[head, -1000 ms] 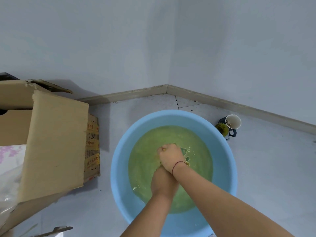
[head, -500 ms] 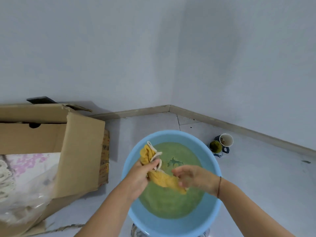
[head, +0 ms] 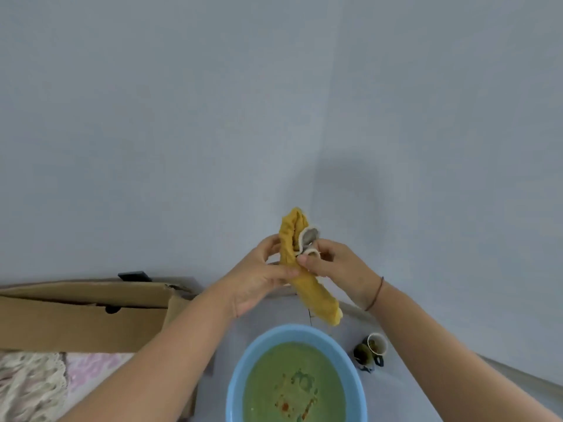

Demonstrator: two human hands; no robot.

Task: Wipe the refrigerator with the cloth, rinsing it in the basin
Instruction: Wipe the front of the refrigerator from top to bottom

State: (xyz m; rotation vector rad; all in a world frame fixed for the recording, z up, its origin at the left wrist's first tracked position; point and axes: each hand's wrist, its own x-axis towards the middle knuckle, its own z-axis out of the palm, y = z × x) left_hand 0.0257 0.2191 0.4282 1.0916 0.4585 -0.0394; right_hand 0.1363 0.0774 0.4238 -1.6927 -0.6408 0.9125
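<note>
**Yellow cloth held up over the basin**

The left hand point(head: 259, 278) wraps around the middle of the rolled yellow cloth point(head: 315, 296). The right hand point(head: 341, 269) pinches it near the upper end. The cloth hangs in the air at 12 o'clock from the blue basin point(head: 237, 391) of green water. A mug point(head: 377, 345) stands at the basin's 2 o'clock.

Your left hand point(head: 259, 277) and right hand point(head: 342, 269) bare, forearms point(head: 170, 354) uncovered, a thin dark cord bracelet point(head: 375, 295) round your right wrist
</note>
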